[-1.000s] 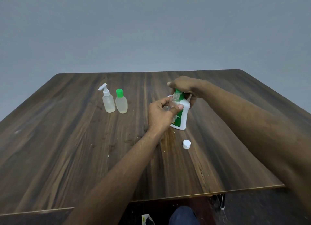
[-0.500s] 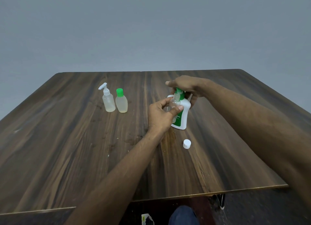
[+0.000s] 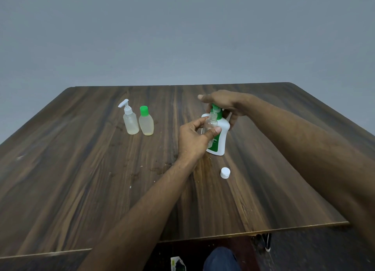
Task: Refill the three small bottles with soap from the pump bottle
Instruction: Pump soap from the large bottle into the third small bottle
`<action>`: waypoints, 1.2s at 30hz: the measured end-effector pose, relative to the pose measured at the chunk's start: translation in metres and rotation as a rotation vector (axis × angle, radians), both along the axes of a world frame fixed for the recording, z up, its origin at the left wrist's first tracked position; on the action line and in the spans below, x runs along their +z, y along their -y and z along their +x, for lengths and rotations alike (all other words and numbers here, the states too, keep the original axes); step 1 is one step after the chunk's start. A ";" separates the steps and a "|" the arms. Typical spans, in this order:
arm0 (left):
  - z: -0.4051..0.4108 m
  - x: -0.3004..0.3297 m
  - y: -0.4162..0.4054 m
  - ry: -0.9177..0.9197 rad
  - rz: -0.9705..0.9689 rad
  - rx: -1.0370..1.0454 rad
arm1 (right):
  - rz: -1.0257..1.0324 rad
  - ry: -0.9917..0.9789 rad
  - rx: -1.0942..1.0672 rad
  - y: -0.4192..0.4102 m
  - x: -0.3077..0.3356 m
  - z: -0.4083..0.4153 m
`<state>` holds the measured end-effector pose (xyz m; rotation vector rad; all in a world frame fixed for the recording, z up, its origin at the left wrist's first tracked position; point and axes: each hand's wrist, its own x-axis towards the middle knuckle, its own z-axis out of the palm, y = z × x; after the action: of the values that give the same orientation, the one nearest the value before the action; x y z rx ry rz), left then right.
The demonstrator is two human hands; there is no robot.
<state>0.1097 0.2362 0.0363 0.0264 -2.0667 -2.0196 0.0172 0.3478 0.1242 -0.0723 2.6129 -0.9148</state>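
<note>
The right hand (image 3: 225, 105) covers most of the green pump head (image 3: 215, 109), so the spout and where it sits against the open neck of the small clear bottle (image 3: 210, 126) cannot be made out. The left hand (image 3: 192, 139) hides that bottle's lower half and part of the label on the white pump bottle (image 3: 222, 135), where only a few letters show. Both forearms run out of the picture's bottom edge. Below the table (image 3: 81, 179), a knee (image 3: 220, 259) and a small packet (image 3: 178, 264) are cut off.
</note>
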 end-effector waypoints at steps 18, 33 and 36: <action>0.000 0.000 -0.001 -0.002 0.021 -0.014 | 0.010 -0.020 0.019 0.000 -0.002 0.000; -0.002 -0.003 -0.001 -0.004 0.027 -0.013 | 0.014 -0.011 0.029 -0.002 -0.002 -0.003; -0.003 -0.003 -0.001 -0.007 0.032 -0.009 | 0.023 -0.055 0.024 -0.002 -0.006 -0.004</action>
<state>0.1069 0.2373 0.0335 0.0158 -2.0338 -2.0547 0.0130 0.3498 0.1182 -0.1250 2.6667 -0.8868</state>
